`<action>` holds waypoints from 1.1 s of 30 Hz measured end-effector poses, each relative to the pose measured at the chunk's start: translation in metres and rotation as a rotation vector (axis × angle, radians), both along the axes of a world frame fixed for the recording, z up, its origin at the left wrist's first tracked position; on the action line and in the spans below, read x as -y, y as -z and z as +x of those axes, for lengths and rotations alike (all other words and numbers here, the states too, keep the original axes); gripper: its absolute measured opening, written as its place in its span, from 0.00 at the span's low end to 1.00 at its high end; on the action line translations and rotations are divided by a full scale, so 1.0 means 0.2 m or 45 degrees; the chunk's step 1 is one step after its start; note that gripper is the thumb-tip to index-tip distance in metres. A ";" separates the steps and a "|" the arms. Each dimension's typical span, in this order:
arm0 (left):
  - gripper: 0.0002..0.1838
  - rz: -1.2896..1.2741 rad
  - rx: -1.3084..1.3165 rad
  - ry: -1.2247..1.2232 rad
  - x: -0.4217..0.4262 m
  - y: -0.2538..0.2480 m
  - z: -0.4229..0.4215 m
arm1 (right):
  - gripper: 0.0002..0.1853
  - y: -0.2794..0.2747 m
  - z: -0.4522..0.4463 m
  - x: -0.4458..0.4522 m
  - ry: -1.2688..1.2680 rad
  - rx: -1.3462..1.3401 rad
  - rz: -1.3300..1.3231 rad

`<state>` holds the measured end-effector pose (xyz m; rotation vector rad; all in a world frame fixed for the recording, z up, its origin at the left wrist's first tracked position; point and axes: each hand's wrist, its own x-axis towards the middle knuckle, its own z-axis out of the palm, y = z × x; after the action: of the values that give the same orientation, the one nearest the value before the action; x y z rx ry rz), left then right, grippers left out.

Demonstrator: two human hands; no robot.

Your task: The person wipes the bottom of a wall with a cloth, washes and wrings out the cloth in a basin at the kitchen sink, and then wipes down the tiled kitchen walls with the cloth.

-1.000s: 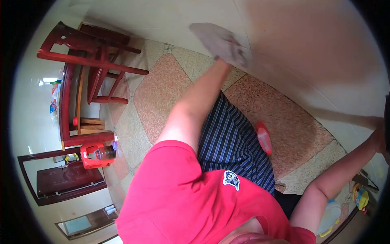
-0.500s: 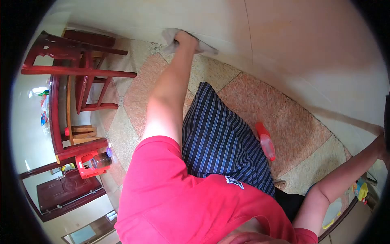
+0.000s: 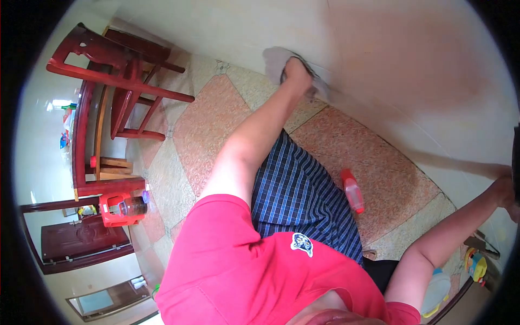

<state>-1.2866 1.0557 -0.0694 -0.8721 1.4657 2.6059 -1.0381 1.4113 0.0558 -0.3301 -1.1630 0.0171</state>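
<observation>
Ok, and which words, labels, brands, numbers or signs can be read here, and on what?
None can be read.
Shirt patch: animal-head picture, no legible lettering.
Grey rag: no lettering visible.
Plastic bottle: no legible label.
Colourful packaging: too small.
Yellow-and-blue item: too small.

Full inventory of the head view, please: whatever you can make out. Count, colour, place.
wall: 1, whitish, top to right
floor: 1, pinkish and cream, centre
cloth: 1, greyish, against wall
bottle: 1, red and pinkish, on floor
chair: 1, dark red, upper left
table: 1, dark red, left
stool: 1, red, near table
jar: 1, dark, purple lid, at stool
door: 1, dark red-brown, lower left
container: 1, pale and yellow, lower right
unidentified item: 1, yellow and blue, lower right
shirt: 1, red, bottom
left hand: 1, bare, on cloth
right hand: 1, bare, right edge
</observation>
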 end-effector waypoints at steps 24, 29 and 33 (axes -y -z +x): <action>0.26 -0.843 -0.656 0.253 -0.40 0.34 0.13 | 0.05 -0.06 -0.03 0.01 0.137 0.105 0.202; 0.26 -1.055 -0.765 0.594 -0.63 0.43 0.46 | 0.05 -0.17 -0.10 0.15 0.921 0.647 -0.715; 0.26 -1.176 -0.842 0.875 -0.67 0.52 0.56 | 0.09 0.04 0.07 -0.15 0.064 0.373 -0.194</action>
<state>-1.1738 1.1896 -0.1725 0.5624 2.5635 1.6789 -1.0242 1.4420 0.0487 -0.5091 -1.4473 0.0138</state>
